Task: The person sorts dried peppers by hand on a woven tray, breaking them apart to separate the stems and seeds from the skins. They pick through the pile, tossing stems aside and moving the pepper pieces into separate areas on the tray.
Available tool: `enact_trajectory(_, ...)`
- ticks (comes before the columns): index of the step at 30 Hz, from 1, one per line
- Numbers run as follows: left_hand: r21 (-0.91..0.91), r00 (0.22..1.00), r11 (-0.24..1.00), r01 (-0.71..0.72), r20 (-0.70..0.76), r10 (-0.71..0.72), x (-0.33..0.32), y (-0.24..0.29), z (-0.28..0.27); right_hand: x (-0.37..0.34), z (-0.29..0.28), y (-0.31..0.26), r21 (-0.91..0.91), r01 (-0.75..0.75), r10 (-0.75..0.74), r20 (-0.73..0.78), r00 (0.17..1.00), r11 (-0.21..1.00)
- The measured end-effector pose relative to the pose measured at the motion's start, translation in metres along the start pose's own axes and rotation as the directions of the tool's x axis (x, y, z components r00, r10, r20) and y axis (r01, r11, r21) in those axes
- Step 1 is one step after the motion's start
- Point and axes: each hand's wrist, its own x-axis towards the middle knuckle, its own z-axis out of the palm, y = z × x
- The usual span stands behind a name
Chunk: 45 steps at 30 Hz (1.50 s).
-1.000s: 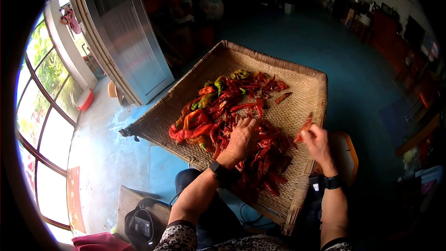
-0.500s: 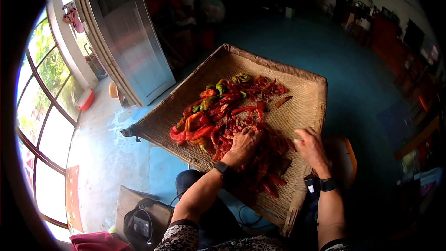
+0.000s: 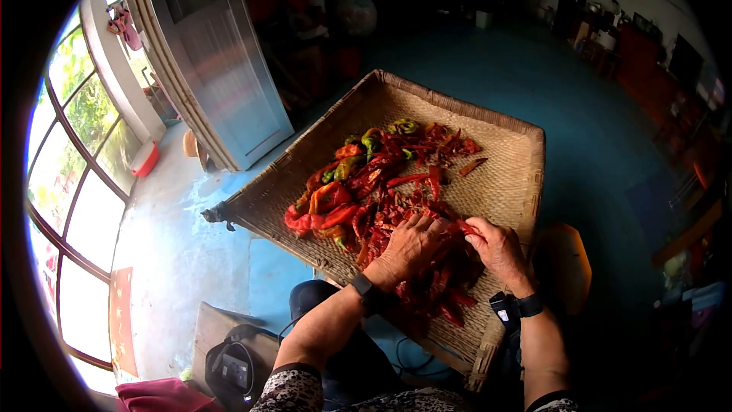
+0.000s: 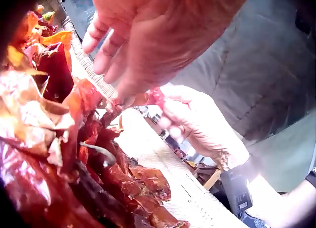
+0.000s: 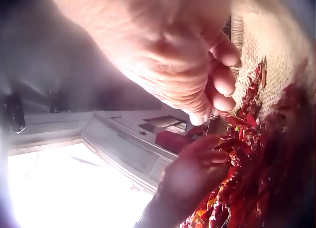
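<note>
Left hand held low over chilli heap, fingers bent; whether pepper is pinched there, cannot be told. Now pepper, laid crosswise, long axis run from left fingertips to right hand, where its end is pinched by thumb and fingers. Both hands held above woven tray. Door seen at left, blue floor spread right.

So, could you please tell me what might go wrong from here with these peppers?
The red pepper pinched by the right hand, beside the fingers of the left hand, might tear and scatter bits over the pile.

Some of that pile also lies close to the near edge of the woven tray, so a bump could perhaps send pieces onto the blue floor.
</note>
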Motion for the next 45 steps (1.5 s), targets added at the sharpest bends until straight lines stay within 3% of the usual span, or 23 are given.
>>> enact_trajectory(3,0.042,0.987,0.998,0.042,0.15,-0.047,-0.008,-0.011,0.017,-0.008,-0.009,0.014,0.119,-0.013,0.02,-0.057,0.998,0.993)
enact_trajectory(5,0.077,0.991,0.997,0.002,0.134,-0.012,-0.009,-0.013,0.023,-0.013,-0.018,0.019,0.249,-0.201,0.212,-0.019,0.977,0.947)
enact_trajectory(6,0.132,0.988,0.991,-0.015,0.153,-0.005,-0.008,-0.013,0.026,-0.014,-0.027,0.023,0.235,-0.18,0.208,-0.099,0.973,0.955)
enact_trajectory(7,0.184,0.985,0.982,-0.033,0.173,0.0,-0.006,-0.012,0.027,-0.015,-0.028,0.039,0.219,-0.03,0.097,-0.303,0.948,0.975)
enact_trajectory(11,0.179,0.979,0.984,0.005,0.198,-0.041,0.001,-0.005,0.022,-0.028,-0.073,0.079,-0.128,-0.28,0.175,-0.525,0.833,0.951)
enact_trajectory(13,0.19,0.985,0.982,-0.018,0.174,-0.016,0.002,-0.007,0.025,-0.035,-0.083,0.088,-0.38,-0.444,0.232,-0.488,0.841,0.811)
enact_trajectory(15,0.147,0.991,0.989,-0.03,0.131,0.01,0.002,-0.005,0.022,-0.037,-0.077,0.085,-0.486,-0.34,0.064,-0.499,0.864,0.805)
enact_trajectory(17,0.101,0.996,0.994,-0.045,0.086,0.036,0.006,0.001,0.016,-0.027,-0.067,0.059,-0.317,-0.214,0.055,-0.442,0.895,0.924)
enact_trajectory(19,-0.06,0.997,0.996,-0.07,-0.022,0.069,0.01,0.008,0.006,-0.02,-0.042,0.048,0.027,-0.108,0.112,-0.303,0.946,0.994)
enact_trajectory(21,-0.116,0.998,0.991,-0.061,-0.032,0.057,0.016,0.019,-0.008,-0.017,-0.023,0.02,0.261,-0.215,0.219,0.016,0.976,0.941)
enact_trajectory(23,-0.48,0.972,0.87,-0.11,-0.236,-0.007,0.018,0.024,-0.014,-0.01,-0.005,0.001,0.286,-0.048,0.019,0.104,0.994,0.957)
enact_trajectory(25,-0.527,0.978,0.847,-0.072,-0.204,-0.044,0.016,0.028,-0.019,-0.008,0.019,0.006,0.273,0.026,-0.079,0.182,0.98,0.962)
enact_trajectory(27,-0.642,0.975,0.767,0.02,-0.156,-0.157,0.014,0.031,-0.022,-0.006,0.031,0.006,0.264,0.044,-0.094,0.179,0.979,0.963)
enact_trajectory(29,-0.621,0.981,0.784,0.006,-0.149,-0.126,0.012,0.026,-0.022,-0.003,0.035,0.004,0.257,0.06,-0.11,0.182,0.977,0.965)
enact_trajectory(31,-0.665,0.965,0.745,0.061,-0.152,-0.215,0.015,0.024,-0.021,0.002,0.031,0.004,0.189,0.065,-0.059,-0.037,0.998,0.98)
enact_trajectory(33,-0.634,0.96,0.765,0.114,-0.128,-0.249,0.016,0.014,-0.015,0.005,0.008,0.007,0.095,-0.063,0.077,-0.144,0.987,0.993)
enact_trajectory(36,-0.29,0.982,0.938,0.189,0.038,-0.186,0.016,0.003,-0.001,0.005,-0.027,0.034,-0.074,-0.209,0.165,-0.389,0.906,0.975)
enact_trajectory(38,-0.178,0.989,0.973,0.145,0.055,-0.137,0.008,0.0,0.021,-0.002,-0.049,0.056,-0.335,-0.234,0.013,-0.548,0.837,0.912)
enact_trajectory(39,-0.061,0.993,0.994,0.093,0.08,-0.088,0.003,0.0,0.03,-0.008,-0.059,0.064,-0.333,-0.273,0.038,-0.57,0.82,0.902)
enact_trajectory(41,-0.031,0.997,0.998,0.059,0.046,-0.057,0.001,0.002,0.039,-0.02,-0.073,0.076,-0.342,-0.463,0.206,-0.577,0.791,0.818)
enact_trajectory(42,-0.008,0.988,0.998,0.07,0.141,-0.068,0.003,0.004,0.037,-0.022,-0.08,0.07,-0.365,-0.614,0.403,-0.509,0.761,0.7)
enact_trajectory(43,0.018,0.969,0.997,0.076,0.233,-0.078,0.004,0.005,0.036,-0.023,-0.079,0.066,-0.366,-0.618,0.403,-0.512,0.758,0.696)
enact_trajectory(45,0.073,0.986,0.997,0.014,0.167,-0.026,0.003,0.003,0.04,-0.025,-0.073,0.057,-0.543,-0.44,0.088,-0.555,0.827,0.715)
